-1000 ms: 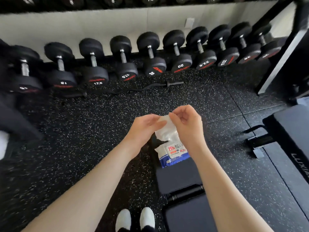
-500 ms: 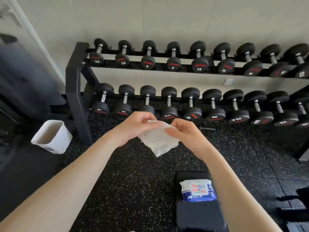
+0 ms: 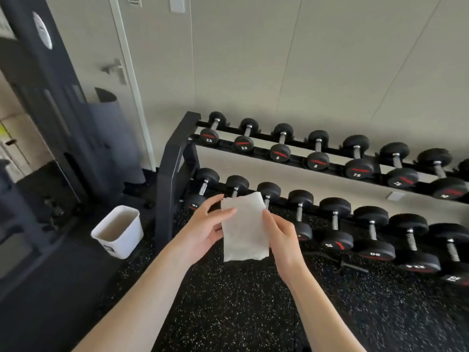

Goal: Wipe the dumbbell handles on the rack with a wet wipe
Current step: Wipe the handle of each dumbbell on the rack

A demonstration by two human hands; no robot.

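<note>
Speckled black rubber flooring (image 3: 241, 313) fills the lower frame and gives me open room between my position and the two-tier dumbbell rack (image 3: 175, 158), whose black end post stands just left of my hands. I hold the wet wipe (image 3: 243, 227) spread flat in front of the lower tier: my left hand (image 3: 203, 232) pinches its left edge with thumb on the front and fingers behind, and my right hand (image 3: 281, 235) grips the right edge with fingers curled onto it. The wipe touches no dumbbell handle; it covers part of the second and third dumbbells of the lower row. Readable markings on the upper tier, left to right: 2.5, 2.5, 5, 5, 7.5, 7.5, 10. On the lower tier I read 15 beside my left hand, then 20, 20 and 22.5 farther right; the numbers between are hidden by the wipe and my hands. A white bin (image 3: 118, 231) stands on the floor left of the rack post, apart from it. Both tiers are cut off at the right frame edge. Dark equipment (image 3: 50, 123) at the left is blurred, and I cannot identify it.
</note>
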